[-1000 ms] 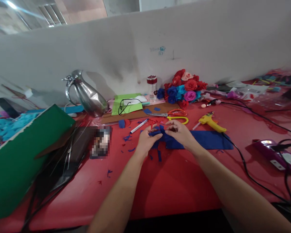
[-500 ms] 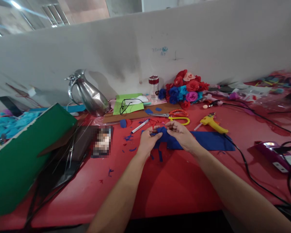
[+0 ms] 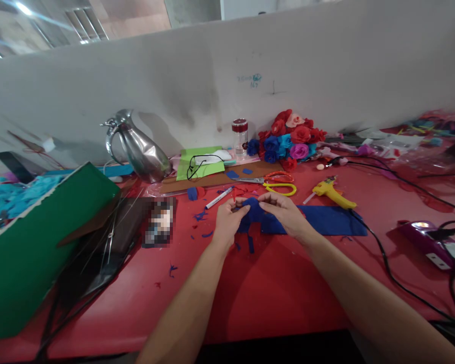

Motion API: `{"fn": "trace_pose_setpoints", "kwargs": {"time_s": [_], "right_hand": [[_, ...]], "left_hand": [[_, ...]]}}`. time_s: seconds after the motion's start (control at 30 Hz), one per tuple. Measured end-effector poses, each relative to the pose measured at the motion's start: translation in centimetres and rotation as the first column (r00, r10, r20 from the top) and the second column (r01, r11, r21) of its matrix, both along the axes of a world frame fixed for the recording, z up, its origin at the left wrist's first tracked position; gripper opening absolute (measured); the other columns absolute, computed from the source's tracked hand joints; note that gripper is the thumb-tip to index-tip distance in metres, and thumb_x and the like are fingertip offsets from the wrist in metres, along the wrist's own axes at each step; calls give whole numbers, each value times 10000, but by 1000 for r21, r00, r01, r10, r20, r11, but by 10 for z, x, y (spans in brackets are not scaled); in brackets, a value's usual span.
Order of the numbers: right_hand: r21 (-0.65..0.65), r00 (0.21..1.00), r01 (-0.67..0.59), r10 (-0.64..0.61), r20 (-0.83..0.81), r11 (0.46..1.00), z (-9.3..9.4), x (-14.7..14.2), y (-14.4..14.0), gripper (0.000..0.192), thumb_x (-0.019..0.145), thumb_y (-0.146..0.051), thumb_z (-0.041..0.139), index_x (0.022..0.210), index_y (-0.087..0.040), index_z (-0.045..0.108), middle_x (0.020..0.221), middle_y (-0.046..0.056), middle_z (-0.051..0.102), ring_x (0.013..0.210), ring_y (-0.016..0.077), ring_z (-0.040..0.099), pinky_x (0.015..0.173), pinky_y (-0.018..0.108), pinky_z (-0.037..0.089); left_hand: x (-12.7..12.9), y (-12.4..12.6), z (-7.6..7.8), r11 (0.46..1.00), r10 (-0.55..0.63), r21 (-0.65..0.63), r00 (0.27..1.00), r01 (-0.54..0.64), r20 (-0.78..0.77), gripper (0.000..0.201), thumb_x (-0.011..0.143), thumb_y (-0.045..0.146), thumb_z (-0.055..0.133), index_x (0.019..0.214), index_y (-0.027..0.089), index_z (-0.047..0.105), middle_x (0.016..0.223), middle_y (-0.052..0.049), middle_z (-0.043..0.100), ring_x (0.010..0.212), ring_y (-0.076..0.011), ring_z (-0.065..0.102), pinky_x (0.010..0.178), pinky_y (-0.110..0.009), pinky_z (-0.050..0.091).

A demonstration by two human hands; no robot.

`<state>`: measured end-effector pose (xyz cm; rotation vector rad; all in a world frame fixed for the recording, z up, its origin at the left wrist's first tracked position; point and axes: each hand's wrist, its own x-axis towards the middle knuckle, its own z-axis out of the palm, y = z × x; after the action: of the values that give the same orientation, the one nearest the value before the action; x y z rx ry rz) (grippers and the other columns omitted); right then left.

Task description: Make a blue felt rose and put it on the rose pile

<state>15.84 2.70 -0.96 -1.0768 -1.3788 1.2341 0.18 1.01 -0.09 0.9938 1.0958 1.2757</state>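
My left hand (image 3: 226, 223) and my right hand (image 3: 284, 212) meet over the red table (image 3: 273, 293), both pinching a small piece of dark blue felt (image 3: 252, 210) between the fingertips. The piece is bunched up between the two hands. Just to the right lies a long flat strip of the same blue felt (image 3: 331, 221), partly under my right wrist. Small blue scraps (image 3: 207, 233) are scattered on the table near my left hand.
A yellow glue gun (image 3: 331, 191) with a black cord, scissors (image 3: 276, 182), a white marker (image 3: 218, 198), a heap of felt roses (image 3: 288, 139), a steel jug (image 3: 140, 149), a green box (image 3: 34, 247) and a purple device (image 3: 434, 242) lie around.
The hands have shifted only slightly, working the blue felt piece between the fingers. The view has barely moved.
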Motion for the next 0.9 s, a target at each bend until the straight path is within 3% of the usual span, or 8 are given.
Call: {"fn": "trace_pose_setpoints", "kwargs": {"time_s": [0.3, 0.53, 0.7, 0.9], "right_hand": [[22, 996, 31, -33, 82, 999, 0, 0, 1, 204, 681, -391, 648, 763, -208, 606, 739, 2, 607, 684, 148, 536, 677, 298, 436], [-40, 994, -56, 60, 88, 998, 6, -2, -2, 220, 683, -418, 642, 676, -205, 585, 648, -14, 549, 608, 135, 483, 598, 282, 401], [-15, 991, -47, 49, 123, 999, 6, -1, -1, 197, 682, -405, 623, 672, -210, 590, 626, -17, 549, 583, 134, 479, 580, 280, 395], [72, 969, 72, -86, 230, 995, -2, 2, 1, 152, 702, -368, 574, 681, -220, 604, 643, 11, 636, 619, 169, 575, 630, 309, 451]], "left_hand": [[0, 0, 2, 999, -18, -39, 1000, 18, 0, 183, 634, 212, 696, 805, 148, 682, 716, -13, 673, 641, -109, 581, 689, -253, 493], [0, 0, 0, 999, -25, -25, 999, 24, -20, 181, 641, 147, 649, 817, 151, 691, 750, -5, 669, 640, -91, 563, 698, -233, 474], [1, 0, 0, 999, -12, -43, 998, 9, -66, 174, 646, 152, 637, 810, 152, 695, 736, -7, 665, 647, -98, 554, 666, -218, 461], [-7, 4, 3, 988, 148, -24, 981, -152, -128, 153, 635, 129, 574, 717, 167, 697, 680, 7, 655, 637, -106, 551, 680, -226, 454]]}}
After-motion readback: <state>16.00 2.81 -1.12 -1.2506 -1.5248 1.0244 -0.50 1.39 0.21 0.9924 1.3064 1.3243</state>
